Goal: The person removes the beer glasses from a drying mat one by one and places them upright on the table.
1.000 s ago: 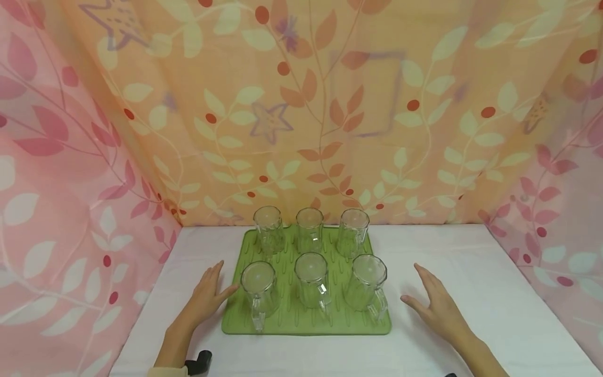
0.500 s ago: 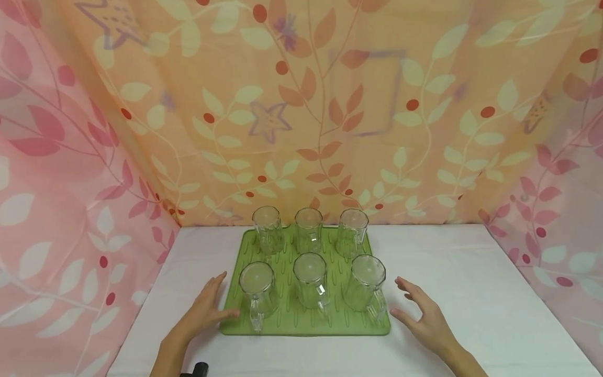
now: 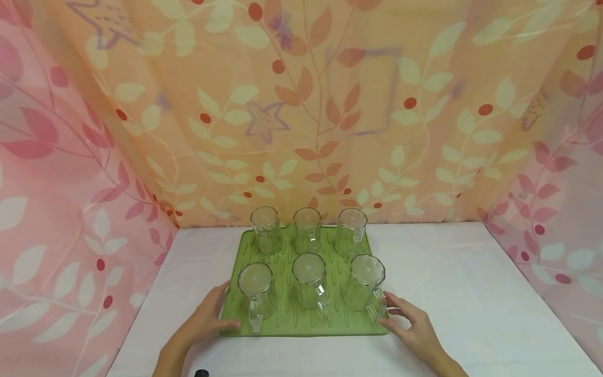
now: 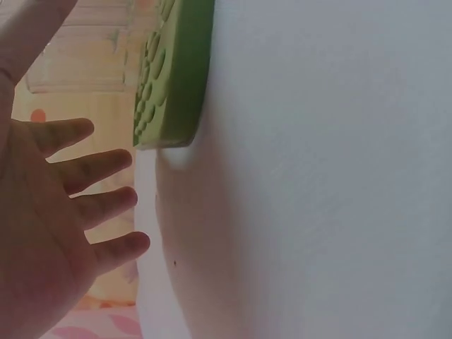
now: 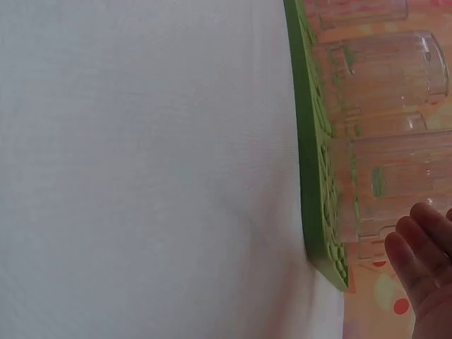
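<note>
Flanking the green mat (image 3: 317,325) — left grip (image 3: 205,318) wide, right grip (image 3: 416,331) loosely wide near a mug (image 3: 364,287)

Mat (image 3: 301,325) lies on the table (image 3: 471,272) before you; on it, near row, left to right: front-left mug (image 3: 259,293), front-middle mug (image 3: 309,283), front-right mug (image 3: 363,288); behind these, same order: rear-left mug (image 3: 266,230), rear-middle mug (image 3: 307,231), rear-right mug (image 3: 351,233); your left hand (image 3: 205,317) is at the mat's left edge; your right hand (image 3: 413,325) is at its right, beside the front-right mug; back cloth (image 3: 301,120) hangs behind the table.
</note>
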Motion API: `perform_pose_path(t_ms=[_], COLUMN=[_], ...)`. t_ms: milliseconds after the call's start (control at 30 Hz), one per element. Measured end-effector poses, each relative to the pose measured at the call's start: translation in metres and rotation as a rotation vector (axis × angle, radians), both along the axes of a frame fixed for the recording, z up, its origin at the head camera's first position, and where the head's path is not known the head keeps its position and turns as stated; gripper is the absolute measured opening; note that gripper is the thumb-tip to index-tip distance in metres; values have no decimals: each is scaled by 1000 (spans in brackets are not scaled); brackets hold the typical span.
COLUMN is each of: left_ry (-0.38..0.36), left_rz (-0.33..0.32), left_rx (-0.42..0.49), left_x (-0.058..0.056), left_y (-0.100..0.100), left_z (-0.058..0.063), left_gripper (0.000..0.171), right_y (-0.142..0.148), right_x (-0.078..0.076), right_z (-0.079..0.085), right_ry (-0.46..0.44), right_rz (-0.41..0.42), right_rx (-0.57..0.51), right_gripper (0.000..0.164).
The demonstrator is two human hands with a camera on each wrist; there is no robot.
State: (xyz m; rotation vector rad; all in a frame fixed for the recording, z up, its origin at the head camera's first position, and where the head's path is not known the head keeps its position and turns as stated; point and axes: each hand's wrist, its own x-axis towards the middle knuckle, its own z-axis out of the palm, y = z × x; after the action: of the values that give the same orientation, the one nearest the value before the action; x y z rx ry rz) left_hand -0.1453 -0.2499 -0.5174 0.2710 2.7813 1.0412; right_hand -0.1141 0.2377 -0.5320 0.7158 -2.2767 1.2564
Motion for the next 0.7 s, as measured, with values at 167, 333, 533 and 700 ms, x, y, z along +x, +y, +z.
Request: perform_pose_path(t_ms=[167, 333, 533, 700], left_ry=[-32, -30, -19, -20], left_rz=[-6, 8, 18, 13], left_rx=[10, -22, -37, -58], left_x=[1, 2, 2, 5], left_y=[2, 5, 5, 2], left_z=[-4, -5, -6, -9], left_gripper=[115, 117, 117, 116], right_y=[-7, -12, -19, -26], right_x=[1, 2, 5, 6], right_z=[-1, -3, -3, -3], right_ry=[12, 37, 19, 73], right_rz=[46, 44, -35, -108], right_rx=[-60, -97, -108, -131], right_gripper=[56, 52, 42, 37])
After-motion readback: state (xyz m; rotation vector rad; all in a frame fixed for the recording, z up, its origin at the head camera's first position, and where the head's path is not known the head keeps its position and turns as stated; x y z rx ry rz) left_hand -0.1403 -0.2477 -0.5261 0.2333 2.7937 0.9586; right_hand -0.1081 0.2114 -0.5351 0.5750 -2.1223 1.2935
